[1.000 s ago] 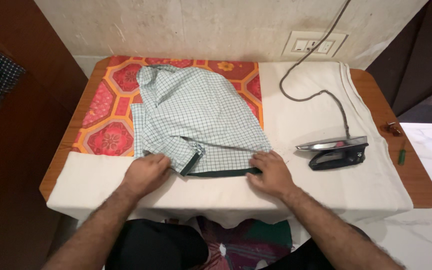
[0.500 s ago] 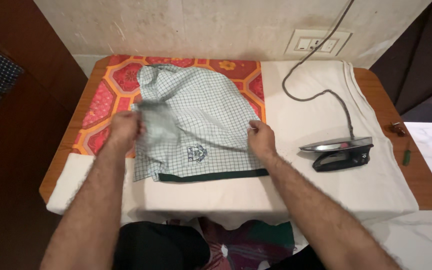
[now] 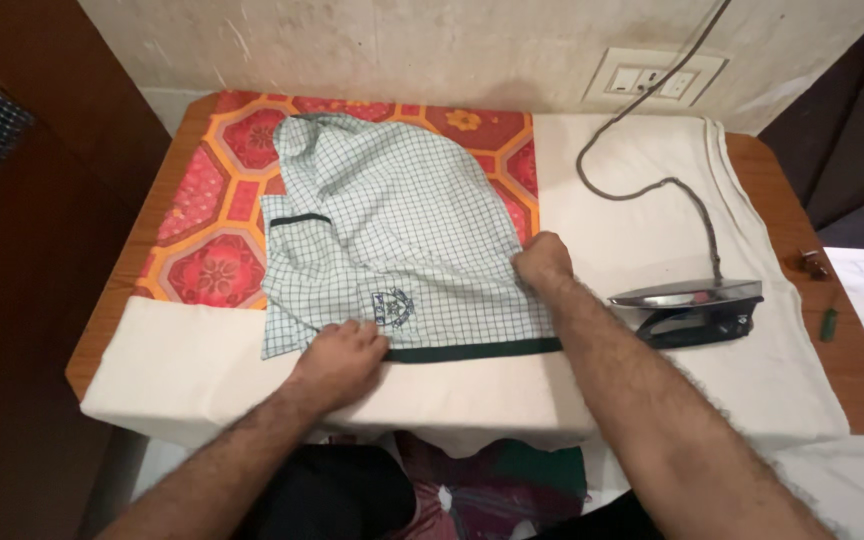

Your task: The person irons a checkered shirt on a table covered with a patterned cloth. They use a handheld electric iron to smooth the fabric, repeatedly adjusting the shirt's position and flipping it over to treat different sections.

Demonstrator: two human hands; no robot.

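Observation:
A white shirt with a thin green check and dark green trim (image 3: pixel 392 230) lies spread on the padded table. Its pocket with a dark embroidered crest (image 3: pixel 392 307) faces up near the front hem. My left hand (image 3: pixel 344 358) presses on the shirt's front hem just below the crest, fingers curled on the cloth. My right hand (image 3: pixel 542 262) pinches the shirt's right edge, about halfway up its side. Both forearms reach in from the bottom of the view.
An electric iron (image 3: pixel 687 308) rests flat on the cream cloth (image 3: pixel 642 220) right of my right arm, its cord (image 3: pixel 652 185) running to a wall socket (image 3: pixel 654 78). A red and orange patterned cloth (image 3: pixel 212 230) covers the table's left part. Small items (image 3: pixel 817 265) lie at the right wooden edge.
My left hand has come down from the shirt's left side to its front hem. The pocket with the crest now lies flat. My right hand has shifted slightly along the right edge.

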